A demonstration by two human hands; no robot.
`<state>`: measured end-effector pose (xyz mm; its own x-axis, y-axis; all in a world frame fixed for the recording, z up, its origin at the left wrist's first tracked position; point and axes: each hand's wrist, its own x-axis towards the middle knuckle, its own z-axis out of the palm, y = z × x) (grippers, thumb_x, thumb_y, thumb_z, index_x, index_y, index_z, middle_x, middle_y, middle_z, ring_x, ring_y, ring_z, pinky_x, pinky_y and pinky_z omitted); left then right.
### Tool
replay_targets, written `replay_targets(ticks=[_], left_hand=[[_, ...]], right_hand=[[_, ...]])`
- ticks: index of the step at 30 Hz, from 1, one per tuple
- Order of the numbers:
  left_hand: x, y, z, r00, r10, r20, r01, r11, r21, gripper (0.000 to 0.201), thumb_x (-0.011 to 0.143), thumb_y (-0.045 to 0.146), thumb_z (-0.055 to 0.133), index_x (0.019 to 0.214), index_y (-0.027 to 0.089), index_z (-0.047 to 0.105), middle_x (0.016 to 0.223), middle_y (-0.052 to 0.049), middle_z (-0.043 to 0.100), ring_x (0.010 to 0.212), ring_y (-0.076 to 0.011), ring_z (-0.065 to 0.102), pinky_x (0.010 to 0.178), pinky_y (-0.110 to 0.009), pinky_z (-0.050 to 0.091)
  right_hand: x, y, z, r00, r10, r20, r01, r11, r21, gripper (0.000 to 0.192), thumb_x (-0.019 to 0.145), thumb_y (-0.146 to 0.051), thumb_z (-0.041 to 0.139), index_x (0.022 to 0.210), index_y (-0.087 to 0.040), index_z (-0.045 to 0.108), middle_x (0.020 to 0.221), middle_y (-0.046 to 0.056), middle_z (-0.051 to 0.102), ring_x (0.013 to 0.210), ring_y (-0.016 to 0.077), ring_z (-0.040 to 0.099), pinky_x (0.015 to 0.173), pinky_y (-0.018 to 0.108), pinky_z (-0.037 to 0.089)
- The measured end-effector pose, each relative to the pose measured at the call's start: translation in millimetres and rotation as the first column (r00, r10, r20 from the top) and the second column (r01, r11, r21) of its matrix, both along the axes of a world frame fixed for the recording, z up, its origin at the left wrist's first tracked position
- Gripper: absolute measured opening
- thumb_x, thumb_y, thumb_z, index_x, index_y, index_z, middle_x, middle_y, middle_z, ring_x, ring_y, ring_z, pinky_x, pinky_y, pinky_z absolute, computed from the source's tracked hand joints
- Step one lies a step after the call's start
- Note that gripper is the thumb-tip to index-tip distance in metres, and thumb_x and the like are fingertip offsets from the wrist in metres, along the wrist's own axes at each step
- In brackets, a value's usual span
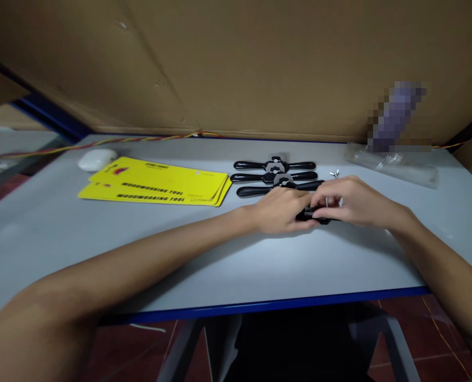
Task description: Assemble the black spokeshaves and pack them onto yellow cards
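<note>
My left hand (284, 209) and my right hand (349, 200) meet over a small black tool (311, 215) on the grey table (140, 254), both gripping it. A thin metal screw stands between my right fingers. Just behind my hands lie three black two-handled tools (274, 177) in a row. A small metal wing screw (335, 173) lies to their right.
A stack of yellow cards (156, 183) printed "woodworking tool" lies at the left, with a white oval object (97, 159) behind it. A clear plastic bag (395, 164) lies at the back right. Cardboard walls (236, 63) enclose the back. A blue edge (279, 305) bounds the table's front.
</note>
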<state>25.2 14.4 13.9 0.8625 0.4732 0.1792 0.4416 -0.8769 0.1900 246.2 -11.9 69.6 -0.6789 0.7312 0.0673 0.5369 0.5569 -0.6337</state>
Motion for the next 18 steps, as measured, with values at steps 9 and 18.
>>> replay_targets(ticks=[9,18], left_hand=[[-0.9,0.6,-1.5,1.000,-0.017,0.025,0.018,0.999,-0.030,0.045,0.102,0.052,0.051,0.120,0.014,0.067,0.100,-0.011,0.078,0.084,-0.0245,0.074,0.065,-0.032,0.052],[-1.0,-0.2,0.6,1.000,0.005,0.003,-0.005,0.999,-0.040,0.050,0.102,0.052,0.053,0.132,0.014,0.066,0.103,-0.011,0.079,0.087,-0.0257,0.075,0.067,-0.032,0.050]], right_hand=[[5.9,4.8,-5.0,0.996,0.011,0.087,-0.018,0.996,0.082,0.010,0.091,-0.029,0.066,0.084,-0.022,0.065,0.075,-0.001,0.069,0.064,0.0142,0.055,0.069,0.031,0.039],[-0.3,5.7,-11.0,0.890,-0.234,0.392,0.176,0.968,0.179,0.056,0.085,-0.057,0.076,0.061,-0.024,0.037,0.053,-0.005,0.044,0.056,0.0142,0.036,0.062,0.033,0.022]])
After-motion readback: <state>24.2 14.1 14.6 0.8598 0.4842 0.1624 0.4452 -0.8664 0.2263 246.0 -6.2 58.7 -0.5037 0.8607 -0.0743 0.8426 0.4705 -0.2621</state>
